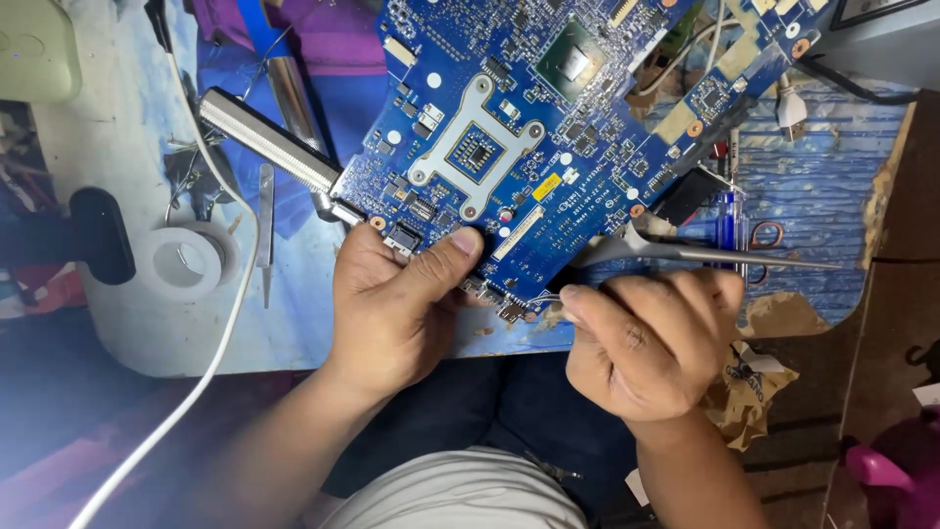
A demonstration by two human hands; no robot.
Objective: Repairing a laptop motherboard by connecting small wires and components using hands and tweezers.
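Gripping blue motherboard [509, 147] near edge: left hand [392, 304], thumb pressed on top. Metal tweezers [685, 253] pinched by right hand [646, 338] fingers, at 3 o'clock of left thumb.

Bright even light, sharp centre, blurred corners

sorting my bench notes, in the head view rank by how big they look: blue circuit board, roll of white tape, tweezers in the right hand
1. blue circuit board
2. tweezers: long but thin
3. roll of white tape: close to the tweezers in area, so that order is unsure
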